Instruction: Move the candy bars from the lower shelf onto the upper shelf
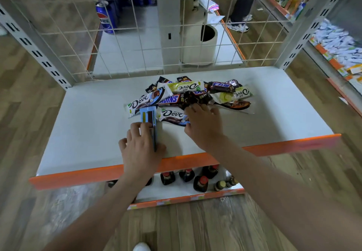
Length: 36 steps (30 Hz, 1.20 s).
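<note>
A pile of candy bars (194, 94), Dove and Snickers wrappers among them, lies on a white shelf with an orange front edge (284, 145). My left hand (140, 147) grips a light-blue candy bar (148, 116) that stands on edge near the pile's front left. My right hand (203, 124) reaches into the front of the pile, and its fingers pinch the end of a white and blue Dove bar (172, 115) while the other fingers lie over dark wrappers. The fingertips of that hand are partly hidden among the bars.
A lower shelf (184, 196) under this one holds several dark bottles (200, 183). A wire grid (156, 35) backs the shelf; behind it stand Pepsi cans (104, 18) and a white bin (201, 43). A person's legs (240, 6) stand at the back right. Wooden floor surrounds the rack.
</note>
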{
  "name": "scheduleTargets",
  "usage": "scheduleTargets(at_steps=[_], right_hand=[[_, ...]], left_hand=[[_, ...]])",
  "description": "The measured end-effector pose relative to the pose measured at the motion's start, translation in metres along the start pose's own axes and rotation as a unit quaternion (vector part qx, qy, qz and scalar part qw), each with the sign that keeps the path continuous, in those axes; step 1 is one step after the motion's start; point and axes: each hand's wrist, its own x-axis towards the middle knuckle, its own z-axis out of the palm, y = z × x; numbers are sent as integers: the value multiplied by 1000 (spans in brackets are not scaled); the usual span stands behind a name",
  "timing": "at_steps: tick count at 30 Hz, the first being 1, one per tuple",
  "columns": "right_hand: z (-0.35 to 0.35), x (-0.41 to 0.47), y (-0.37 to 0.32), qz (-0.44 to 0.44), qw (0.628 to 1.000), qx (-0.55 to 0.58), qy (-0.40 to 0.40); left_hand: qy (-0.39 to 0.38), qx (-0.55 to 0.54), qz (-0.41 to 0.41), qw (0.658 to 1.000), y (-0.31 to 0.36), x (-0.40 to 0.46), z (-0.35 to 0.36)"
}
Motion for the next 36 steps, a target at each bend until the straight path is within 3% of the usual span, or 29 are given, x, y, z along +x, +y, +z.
scheduleTargets(at_steps=[7,15,23,29,36], right_hand=[[-7,-16,19,-24,998,-6,-66],[-8,-20,20,-13,997,39,-65],[-8,-21,19,-9,996,50,-69],[-8,-17,16,-12,993,68,-96],[-18,-10,25,-29,984,94,-152]], left_hand=[[-29,-14,20,999,3,-3,-3],[-9,-95,47,994,-11,1,-10],[-18,67,-20,997,-34,6,-9],[-24,3,-23,999,-30,13,-13],[-78,77,7,994,-34,26,-21]])
